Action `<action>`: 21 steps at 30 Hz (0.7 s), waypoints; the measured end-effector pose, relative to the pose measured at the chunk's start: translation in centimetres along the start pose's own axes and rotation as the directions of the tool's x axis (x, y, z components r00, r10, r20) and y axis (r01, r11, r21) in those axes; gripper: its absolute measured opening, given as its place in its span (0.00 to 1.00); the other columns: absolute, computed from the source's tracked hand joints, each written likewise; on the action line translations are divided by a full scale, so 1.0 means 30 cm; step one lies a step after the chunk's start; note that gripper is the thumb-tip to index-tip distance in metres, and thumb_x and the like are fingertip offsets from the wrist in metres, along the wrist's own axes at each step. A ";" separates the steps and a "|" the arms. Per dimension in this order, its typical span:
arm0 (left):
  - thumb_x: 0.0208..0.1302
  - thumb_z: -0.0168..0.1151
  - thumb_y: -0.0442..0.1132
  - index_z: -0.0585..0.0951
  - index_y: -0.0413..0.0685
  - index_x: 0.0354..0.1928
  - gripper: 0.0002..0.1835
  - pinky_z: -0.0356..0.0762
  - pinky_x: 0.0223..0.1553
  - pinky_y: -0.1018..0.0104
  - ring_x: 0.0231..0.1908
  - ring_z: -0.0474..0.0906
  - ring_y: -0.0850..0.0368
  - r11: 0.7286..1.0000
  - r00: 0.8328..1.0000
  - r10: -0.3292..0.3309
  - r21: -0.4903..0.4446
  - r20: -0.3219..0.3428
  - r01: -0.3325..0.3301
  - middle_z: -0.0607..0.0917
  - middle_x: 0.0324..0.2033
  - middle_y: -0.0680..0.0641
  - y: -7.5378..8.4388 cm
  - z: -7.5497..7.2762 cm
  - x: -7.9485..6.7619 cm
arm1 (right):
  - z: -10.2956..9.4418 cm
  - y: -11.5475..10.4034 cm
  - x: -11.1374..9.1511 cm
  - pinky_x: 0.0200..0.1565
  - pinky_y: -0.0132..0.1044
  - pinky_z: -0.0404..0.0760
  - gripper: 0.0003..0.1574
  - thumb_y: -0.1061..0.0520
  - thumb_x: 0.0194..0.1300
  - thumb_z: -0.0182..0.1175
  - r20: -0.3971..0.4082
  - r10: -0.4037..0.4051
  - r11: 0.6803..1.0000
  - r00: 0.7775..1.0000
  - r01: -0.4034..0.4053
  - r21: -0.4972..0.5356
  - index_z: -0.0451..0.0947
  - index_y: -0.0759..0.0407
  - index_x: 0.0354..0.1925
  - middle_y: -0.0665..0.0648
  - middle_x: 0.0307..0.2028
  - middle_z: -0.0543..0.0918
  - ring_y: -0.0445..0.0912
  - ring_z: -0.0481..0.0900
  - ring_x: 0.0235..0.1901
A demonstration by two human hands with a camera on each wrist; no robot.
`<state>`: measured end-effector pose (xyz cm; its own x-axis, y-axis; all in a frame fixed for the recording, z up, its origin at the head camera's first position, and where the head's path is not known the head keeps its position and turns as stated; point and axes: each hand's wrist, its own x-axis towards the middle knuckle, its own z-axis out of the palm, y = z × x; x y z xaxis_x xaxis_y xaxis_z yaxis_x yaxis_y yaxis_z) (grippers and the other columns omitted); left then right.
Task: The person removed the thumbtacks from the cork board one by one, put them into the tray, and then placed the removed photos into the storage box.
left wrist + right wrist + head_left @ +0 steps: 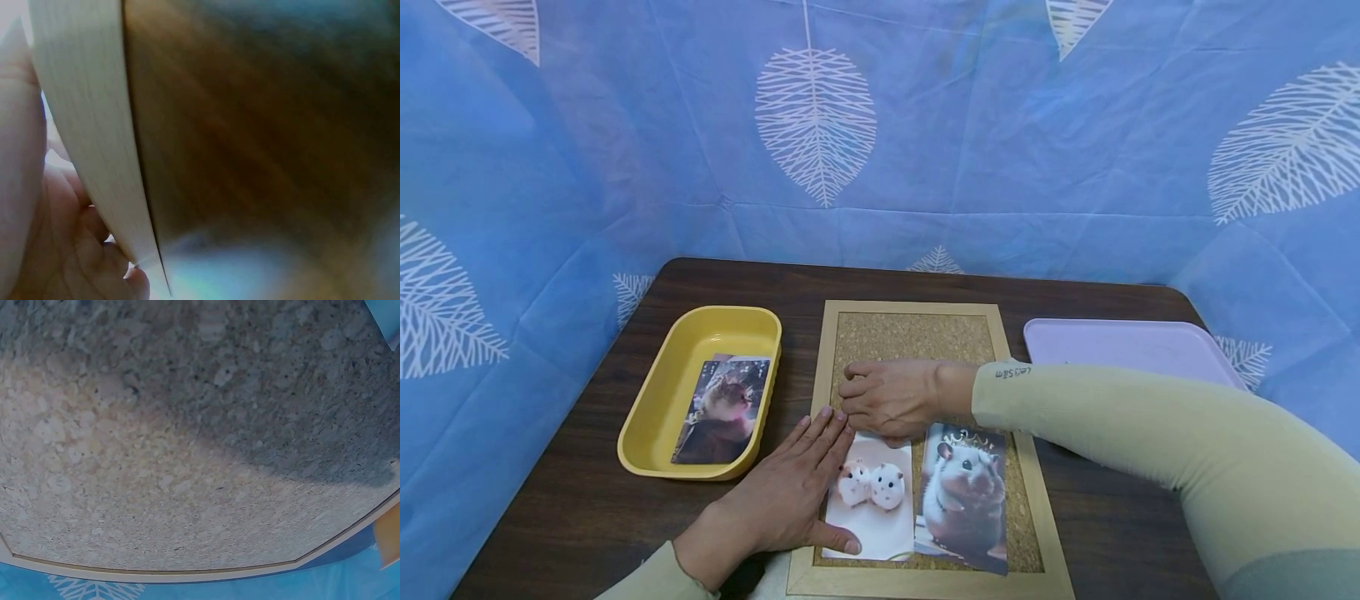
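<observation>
- Steadying the two-hamster photo, lower left on the corkboard: left hand straight-fingered, thumb spread.
- Right hand bends its fingers at the photo's top edge; whether they pinch anything, cannot tell.
- Best press it flat, square beside the crowned-hamster photo.

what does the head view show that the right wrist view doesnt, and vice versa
Only the head view: the left hand, the right hand, the flat lilac tray and the dark printed photo inside the rounded yellow plastic tray.

Only the right wrist view: coarse cork flecks in close-up, under a broad shadow.

Both: the wood-framed cork board, the blue leaf-printed cloth and, apparently, the yellow tray, just a sliver in the wrist view.
</observation>
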<state>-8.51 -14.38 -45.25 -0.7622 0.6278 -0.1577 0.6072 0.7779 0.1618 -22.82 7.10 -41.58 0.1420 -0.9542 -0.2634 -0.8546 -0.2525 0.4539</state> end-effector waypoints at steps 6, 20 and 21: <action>0.53 0.45 0.91 0.52 0.42 0.84 0.72 0.45 0.83 0.45 0.84 0.41 0.44 1.000 1.000 0.005 0.005 -0.006 -0.005 0.48 0.85 0.41 0.003 -0.001 -0.001 | -0.002 -0.001 -0.001 0.67 0.48 0.70 0.21 0.36 0.74 0.53 -0.004 0.006 1.000 1.000 -0.006 0.002 0.80 0.46 0.52 0.46 0.47 0.82 0.47 0.73 0.52; 0.53 0.45 0.91 0.51 0.43 0.85 0.72 0.44 0.83 0.45 0.85 0.40 0.45 1.000 1.000 -0.003 -0.008 0.010 0.003 0.48 0.85 0.42 0.002 -0.002 0.001 | -0.023 0.004 -0.009 0.67 0.48 0.71 0.25 0.37 0.73 0.53 -0.008 0.021 1.000 1.000 -0.021 -0.021 0.79 0.49 0.57 0.47 0.48 0.83 0.48 0.74 0.53; 0.53 0.45 0.91 0.51 0.43 0.85 0.72 0.44 0.83 0.45 0.85 0.40 0.45 1.000 1.000 -0.003 -0.008 0.010 0.003 0.48 0.85 0.43 0.001 -0.002 0.002 | -0.023 0.004 -0.010 0.68 0.48 0.71 0.25 0.37 0.73 0.53 -0.005 0.024 0.999 1.000 -0.024 -0.024 0.79 0.49 0.57 0.47 0.49 0.83 0.48 0.74 0.54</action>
<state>-8.54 -14.33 -45.18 -0.7620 0.6255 -0.1675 0.6028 0.7797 0.1694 -22.62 7.25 -40.86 0.1246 -0.9607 -0.2479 -0.8456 -0.2335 0.4800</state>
